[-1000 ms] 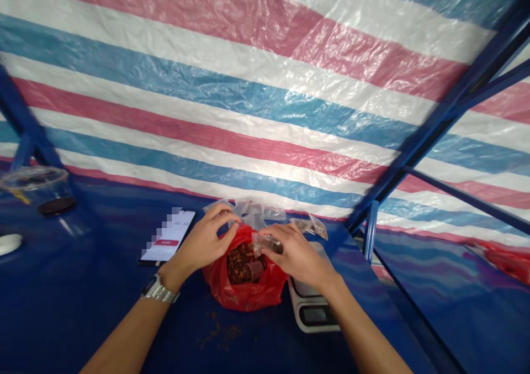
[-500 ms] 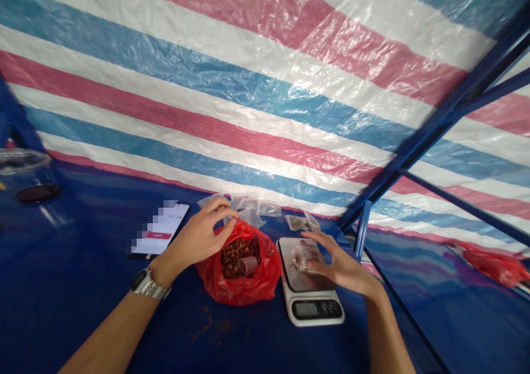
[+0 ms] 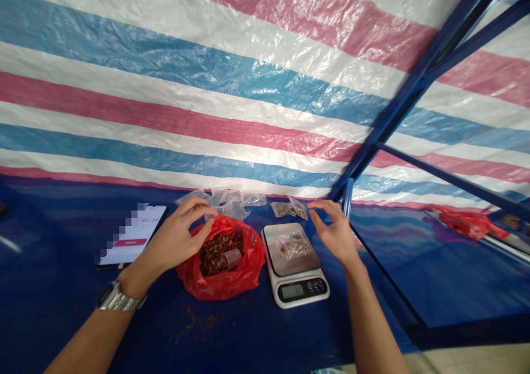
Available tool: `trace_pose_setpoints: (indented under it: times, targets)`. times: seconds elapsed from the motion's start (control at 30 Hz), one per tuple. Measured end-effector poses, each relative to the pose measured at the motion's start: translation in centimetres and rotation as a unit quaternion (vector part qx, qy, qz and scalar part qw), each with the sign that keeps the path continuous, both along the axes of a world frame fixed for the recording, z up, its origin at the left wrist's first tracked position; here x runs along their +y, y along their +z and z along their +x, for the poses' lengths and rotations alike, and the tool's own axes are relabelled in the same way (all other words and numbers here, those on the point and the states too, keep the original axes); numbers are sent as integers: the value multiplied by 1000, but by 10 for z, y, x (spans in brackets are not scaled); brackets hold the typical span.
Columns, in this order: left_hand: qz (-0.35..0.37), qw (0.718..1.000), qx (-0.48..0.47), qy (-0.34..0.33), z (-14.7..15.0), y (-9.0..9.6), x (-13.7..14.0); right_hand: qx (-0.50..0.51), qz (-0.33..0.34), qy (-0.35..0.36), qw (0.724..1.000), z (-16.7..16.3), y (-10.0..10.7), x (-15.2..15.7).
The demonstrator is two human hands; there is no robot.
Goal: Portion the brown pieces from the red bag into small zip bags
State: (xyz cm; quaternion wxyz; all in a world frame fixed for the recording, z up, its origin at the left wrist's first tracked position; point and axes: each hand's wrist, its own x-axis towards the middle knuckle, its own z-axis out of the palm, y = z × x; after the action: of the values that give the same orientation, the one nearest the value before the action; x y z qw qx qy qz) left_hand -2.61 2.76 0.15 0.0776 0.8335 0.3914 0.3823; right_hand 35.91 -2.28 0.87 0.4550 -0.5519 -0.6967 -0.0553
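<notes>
My left hand (image 3: 182,233) is at the left rim of a red plastic bag (image 3: 244,272), fingers apart and curved over its edge. Inside the bag lie many small brown pieces (image 3: 213,247), perhaps seeds or nuts, with a small clear plastic cup (image 3: 231,259) resting on them. To the right stands a white digital kitchen scale (image 3: 295,266) with a metal plate. A small clear zip bag (image 3: 295,246) holding brownish pieces lies on that plate. My right hand (image 3: 333,227) hovers beside the scale's upper right corner, open, thumb and fingers apart with nothing between them.
Behind the scale lie small filled bags (image 3: 290,208). Clear plastic bags (image 3: 236,201) lie behind the red bag. A phone (image 3: 134,236) rests at the left on the blue table (image 3: 236,335). Blue metal bars (image 3: 385,114) and a striped sheet (image 3: 207,87) bound the back and right.
My right hand has lifted off the small bag on the scale and moved to the right, leaving the bag on the plate. My left hand stays by the red bag. The view has shifted.
</notes>
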Motion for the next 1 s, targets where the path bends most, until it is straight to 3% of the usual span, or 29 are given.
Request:
trace_pose_setpoints:
  times: [0.2, 0.37, 0.47, 0.57, 0.67, 0.83, 1.0]
  targets:
    - [14, 1000, -1, 9, -1, -3, 2, -10, -14, 30, 999, -7, 2, -2]
    - [32, 999, -3, 15, -3, -4, 4, 4, -73, 64, 995, -1, 10, -11]
    - [38, 999, -10, 18, -3, -5, 5, 21, -157, 113, 981, 1, 14, -18]
    - [42, 999, -16, 17, -3, -6, 6, 7, -283, 164, 945, -3, 12, -21]
    - [40, 999, -19, 15, -2, -4, 5, -15, -333, 163, 929, -9, 8, -20]
    - [-9, 999, -37, -22, 5, 7, -7, 28, -270, 155, 950, -36, 8, -14]
    - [-78, 994, -31, -69, 15, 10, -18, 165, -147, 183, 958, -112, 7, -2]
